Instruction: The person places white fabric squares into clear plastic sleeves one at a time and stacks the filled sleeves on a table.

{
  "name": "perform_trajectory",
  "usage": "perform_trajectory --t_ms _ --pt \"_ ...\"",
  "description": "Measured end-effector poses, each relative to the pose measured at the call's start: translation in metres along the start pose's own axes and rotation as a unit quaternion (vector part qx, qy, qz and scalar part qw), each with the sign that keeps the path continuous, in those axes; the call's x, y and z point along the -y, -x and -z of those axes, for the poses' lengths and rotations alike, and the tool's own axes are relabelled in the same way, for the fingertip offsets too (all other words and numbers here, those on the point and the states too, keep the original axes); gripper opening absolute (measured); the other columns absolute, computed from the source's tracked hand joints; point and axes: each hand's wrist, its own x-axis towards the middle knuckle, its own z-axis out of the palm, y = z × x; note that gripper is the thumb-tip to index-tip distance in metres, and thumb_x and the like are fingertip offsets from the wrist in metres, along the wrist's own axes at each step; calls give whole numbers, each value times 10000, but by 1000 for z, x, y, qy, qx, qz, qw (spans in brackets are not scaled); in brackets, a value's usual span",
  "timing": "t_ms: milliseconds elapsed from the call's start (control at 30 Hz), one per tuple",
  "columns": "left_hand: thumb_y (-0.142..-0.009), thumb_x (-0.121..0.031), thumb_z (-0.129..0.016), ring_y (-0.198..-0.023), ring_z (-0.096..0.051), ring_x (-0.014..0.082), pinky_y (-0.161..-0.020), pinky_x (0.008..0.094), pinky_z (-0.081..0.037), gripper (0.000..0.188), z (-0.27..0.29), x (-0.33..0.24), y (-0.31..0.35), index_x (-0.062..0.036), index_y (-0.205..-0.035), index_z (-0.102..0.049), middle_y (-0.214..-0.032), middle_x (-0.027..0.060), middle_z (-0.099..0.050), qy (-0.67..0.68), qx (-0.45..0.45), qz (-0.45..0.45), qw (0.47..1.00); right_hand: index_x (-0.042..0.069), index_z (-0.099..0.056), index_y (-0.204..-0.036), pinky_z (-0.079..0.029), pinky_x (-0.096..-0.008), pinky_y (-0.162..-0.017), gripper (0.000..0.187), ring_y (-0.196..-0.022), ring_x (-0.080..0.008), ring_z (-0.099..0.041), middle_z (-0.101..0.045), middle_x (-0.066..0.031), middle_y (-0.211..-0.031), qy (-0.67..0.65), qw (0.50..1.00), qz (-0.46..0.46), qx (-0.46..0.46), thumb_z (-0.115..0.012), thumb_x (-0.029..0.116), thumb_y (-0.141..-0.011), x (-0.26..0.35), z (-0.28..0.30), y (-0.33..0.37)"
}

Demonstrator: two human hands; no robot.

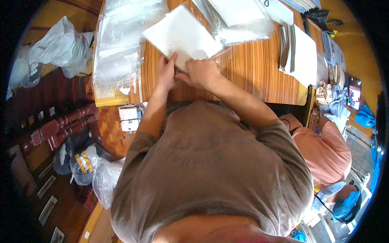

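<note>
A flat white rectangular sheet (182, 34) is tilted cornerwise over the wood-grain table, its near corner between my two hands. My left hand (166, 73) grips the left side of that corner, with the thumb pointing up along the edge. On the other side my right hand (202, 73) has its fingers curled over the sheet's near edge. Clear plastic film (225, 54) shows beside the sheet's right corner; I cannot tell whether it wraps the sheet.
Clear plastic sleeves (117, 48) cover the table's left side. White sheets in plastic (237, 12) lie at the back. A stack of grey-edged white sheets (298, 52) lies right on the table (251, 77). A person in a pink shirt (324, 152) is close on my right.
</note>
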Motion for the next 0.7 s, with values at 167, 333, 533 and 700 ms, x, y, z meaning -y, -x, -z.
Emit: perform_trajectory --t_ms 167,333,533,700 --pt "-1015 -411 -714 -852 -786 278 -774 451 -604 463 40 -26 -54 41 -1096 -774 -918 209 -797 -318 -20 4 948 52 -754 -1122 -541 -510 -1023 433 -1223 -364 -627 -693 -177 -1192 -111 985 54 -118 -752 438 -927 -97 -69 -2" --pt "-1036 -438 -644 -874 -769 378 -799 509 -615 427 -18 -64 -23 -30 -1063 -766 -900 201 -781 -703 -3 -224 674 89 -745 -1116 -531 -492 -1003 388 -1224 -371 -612 -681 -144 -1093 -48 983 127 -126 -784 409 -900 -143 -67 13" --pt "-1088 -294 -538 -1535 -389 341 -1260 502 -343 461 -71 33 -40 -242 -1546 -545 -1684 55 -406 -626 249 -496 548 80 -692 -1022 -546 -489 -960 245 -1134 -344 -668 -675 -124 -1056 -103 979 168 -48 -760 296 -926 -181 -53 27" --pt "-1120 -422 -457 -1623 -238 309 -1336 516 -186 557 -71 43 -52 -336 -1665 -374 -1772 -14 -254 -699 268 -468 469 61 -667 -1007 -570 -487 -880 154 -1037 -372 -702 -684 -132 -1061 -59 985 156 -40 -685 212 -982 -196 -57 34"
